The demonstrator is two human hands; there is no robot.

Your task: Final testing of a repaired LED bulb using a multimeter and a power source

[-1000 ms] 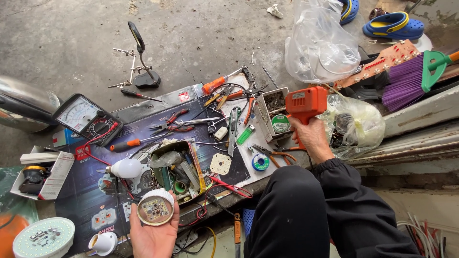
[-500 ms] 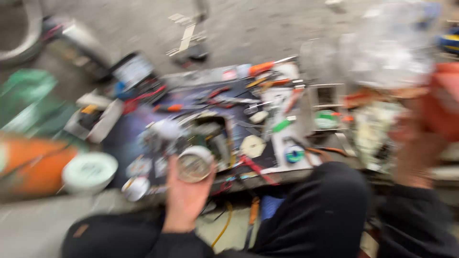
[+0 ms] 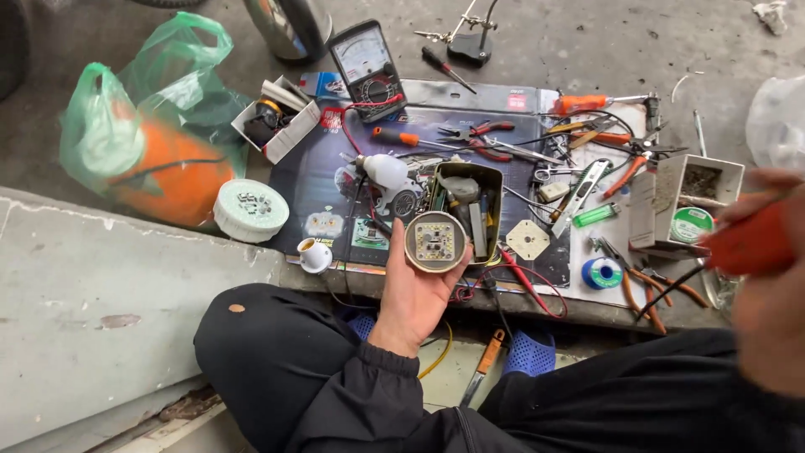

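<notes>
Left hand [image 3: 419, 289] gripping a round lamp board [image 3: 435, 242].
Right hand [image 3: 767, 289], blurred, is grasping an orange tool [image 3: 746, 243] over the mat's [image 3: 335, 180] right edge.

Meter dial: pale rectangular face on the black multimeter [image 3: 366, 67], top centre.
Green bags: two translucent plastic bags [image 3: 138, 126], far left, one around an orange object.
Open carton: small white box [image 3: 277, 122], beside the bags.
Poster sheet: dark printed sheet [image 3: 327, 180] under the tools.
Tin: open rectangular tin [image 3: 470, 210], centre.
White box: open carton [image 3: 688, 205], right, holding a green-labelled round spool [image 3: 692, 225].

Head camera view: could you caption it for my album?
Left hand holds a round lamp board; right hand grips an orange tool.
</notes>
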